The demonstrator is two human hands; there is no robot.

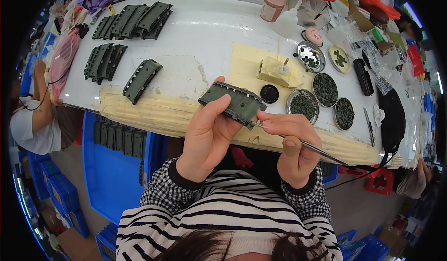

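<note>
My left hand (203, 137) grips a dark green, slightly curved plastic piece (237, 103) with ridged edges, its thumb on the upper face. It is held above the table's near edge. Between the fingers of my right hand (298, 156) is a slim pair of metal tweezers (323, 153), the tip at the piece's right lower corner. Whether a small part sits in the tip is too small to tell. Round dishes of small dark green parts, such as a metal tin (302, 106), stand just beyond my right hand.
Similar green pieces (142, 80) lie in groups at the left of the white table. A yellowish block (278, 71) and a black round lid (269, 93) sit mid-table. Below is a blue bin (111, 177) with more pieces. A black pouch (392, 121) lies at right; another person sits at left.
</note>
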